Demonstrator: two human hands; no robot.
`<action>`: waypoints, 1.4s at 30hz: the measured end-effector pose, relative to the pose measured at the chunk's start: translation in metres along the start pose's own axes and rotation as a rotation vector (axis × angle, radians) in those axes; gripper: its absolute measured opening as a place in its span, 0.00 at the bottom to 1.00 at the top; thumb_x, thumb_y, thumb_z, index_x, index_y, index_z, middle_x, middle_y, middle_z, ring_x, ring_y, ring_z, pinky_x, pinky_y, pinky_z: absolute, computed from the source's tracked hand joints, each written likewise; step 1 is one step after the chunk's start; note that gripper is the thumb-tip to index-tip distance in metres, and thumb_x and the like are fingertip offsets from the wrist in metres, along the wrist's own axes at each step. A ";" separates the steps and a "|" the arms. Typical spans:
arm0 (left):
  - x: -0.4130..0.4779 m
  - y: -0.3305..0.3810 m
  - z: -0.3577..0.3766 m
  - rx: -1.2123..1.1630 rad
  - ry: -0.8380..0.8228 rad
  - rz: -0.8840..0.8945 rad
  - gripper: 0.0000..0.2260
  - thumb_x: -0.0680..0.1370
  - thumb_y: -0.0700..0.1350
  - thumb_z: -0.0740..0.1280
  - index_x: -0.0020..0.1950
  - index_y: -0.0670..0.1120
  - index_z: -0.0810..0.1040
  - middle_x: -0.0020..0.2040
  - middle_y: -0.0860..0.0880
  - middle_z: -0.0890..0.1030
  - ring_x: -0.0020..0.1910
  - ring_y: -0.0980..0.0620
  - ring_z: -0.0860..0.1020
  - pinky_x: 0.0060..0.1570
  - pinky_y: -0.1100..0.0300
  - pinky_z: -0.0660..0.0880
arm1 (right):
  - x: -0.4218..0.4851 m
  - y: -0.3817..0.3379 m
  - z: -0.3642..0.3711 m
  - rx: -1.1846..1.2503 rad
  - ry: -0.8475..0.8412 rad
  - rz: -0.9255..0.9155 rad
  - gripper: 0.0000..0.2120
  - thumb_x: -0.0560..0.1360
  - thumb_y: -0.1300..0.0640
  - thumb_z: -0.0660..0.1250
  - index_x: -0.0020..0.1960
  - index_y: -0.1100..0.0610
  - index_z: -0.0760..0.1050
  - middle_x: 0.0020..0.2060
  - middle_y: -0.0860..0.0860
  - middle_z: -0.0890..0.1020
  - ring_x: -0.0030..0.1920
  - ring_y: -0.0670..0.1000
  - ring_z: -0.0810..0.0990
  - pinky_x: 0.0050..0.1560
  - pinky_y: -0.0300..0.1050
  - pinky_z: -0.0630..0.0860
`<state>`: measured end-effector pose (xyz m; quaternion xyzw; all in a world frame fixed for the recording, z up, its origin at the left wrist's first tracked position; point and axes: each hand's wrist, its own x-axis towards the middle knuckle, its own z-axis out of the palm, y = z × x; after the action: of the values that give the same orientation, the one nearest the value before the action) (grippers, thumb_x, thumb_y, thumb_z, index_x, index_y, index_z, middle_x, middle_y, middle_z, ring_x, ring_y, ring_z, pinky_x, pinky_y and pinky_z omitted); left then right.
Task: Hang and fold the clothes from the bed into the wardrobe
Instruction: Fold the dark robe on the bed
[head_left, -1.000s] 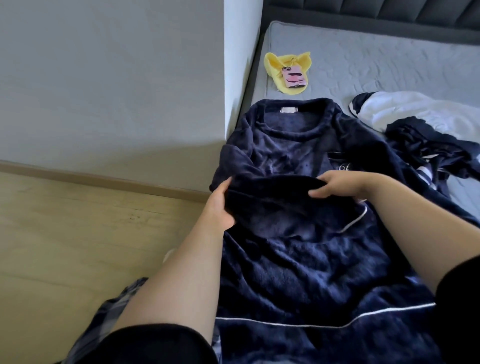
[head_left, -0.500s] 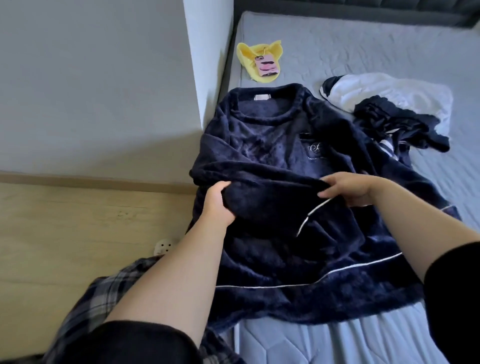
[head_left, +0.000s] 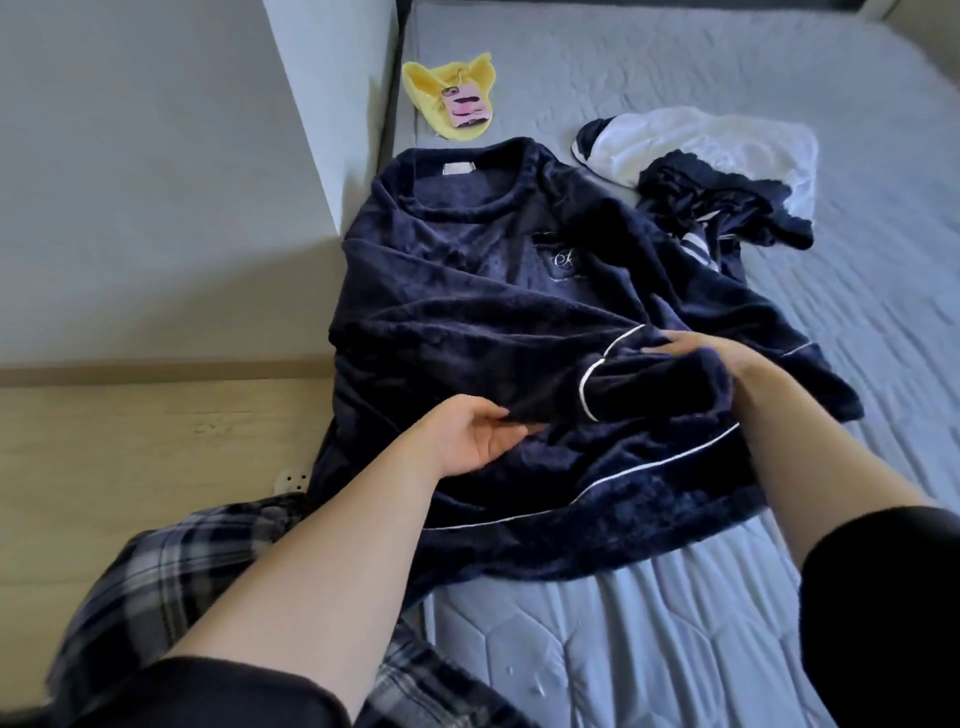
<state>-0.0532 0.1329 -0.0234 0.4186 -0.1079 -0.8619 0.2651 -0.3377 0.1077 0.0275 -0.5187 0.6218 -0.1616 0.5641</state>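
A navy fleece top (head_left: 467, 270) with white piping lies spread on the grey bed (head_left: 675, 623), collar away from me and hem towards me. One sleeve with a white-edged cuff (head_left: 597, 384) is folded across its middle. My left hand (head_left: 467, 441) pinches a fold of that sleeve near the top's left side. My right hand (head_left: 691, 351) holds the sleeve at the cuff end, and the fleece drapes over part of the hand.
A white and navy garment (head_left: 717, 140) and a crumpled dark one (head_left: 727, 208) lie on the bed to the right. A phone (head_left: 465, 106) rests on a yellow cloth (head_left: 441, 85) near the headboard. A white cabinet side (head_left: 332, 104) and wooden floor (head_left: 130, 441) are on the left.
Both hands have carried the sleeve down and to the right across the top, so the cuff now lies on its middle. The view has pulled back and shows the hem and bare mattress.
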 end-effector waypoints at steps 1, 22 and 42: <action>0.000 -0.005 0.001 0.110 -0.004 -0.052 0.11 0.79 0.33 0.52 0.51 0.33 0.74 0.47 0.38 0.83 0.50 0.40 0.82 0.33 0.59 0.81 | -0.001 0.002 -0.002 -0.270 0.008 0.112 0.15 0.80 0.52 0.60 0.56 0.63 0.76 0.44 0.56 0.83 0.42 0.50 0.81 0.44 0.39 0.78; 0.023 0.109 -0.074 -0.675 0.244 0.538 0.12 0.78 0.49 0.66 0.52 0.41 0.78 0.50 0.42 0.82 0.49 0.45 0.80 0.43 0.50 0.77 | 0.171 -0.141 0.144 -0.350 0.232 -0.192 0.22 0.77 0.48 0.64 0.66 0.58 0.69 0.57 0.51 0.75 0.53 0.49 0.73 0.51 0.40 0.68; 0.032 0.122 -0.104 -0.510 0.185 0.414 0.23 0.79 0.58 0.61 0.64 0.43 0.77 0.59 0.38 0.80 0.57 0.39 0.78 0.54 0.47 0.76 | 0.169 -0.138 0.130 -0.761 0.039 0.173 0.09 0.73 0.62 0.57 0.35 0.59 0.71 0.33 0.54 0.76 0.35 0.54 0.73 0.31 0.42 0.66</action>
<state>0.0564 0.0173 -0.0605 0.3846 0.0528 -0.7472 0.5394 -0.1312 -0.0387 0.0052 -0.6332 0.6895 0.1191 0.3308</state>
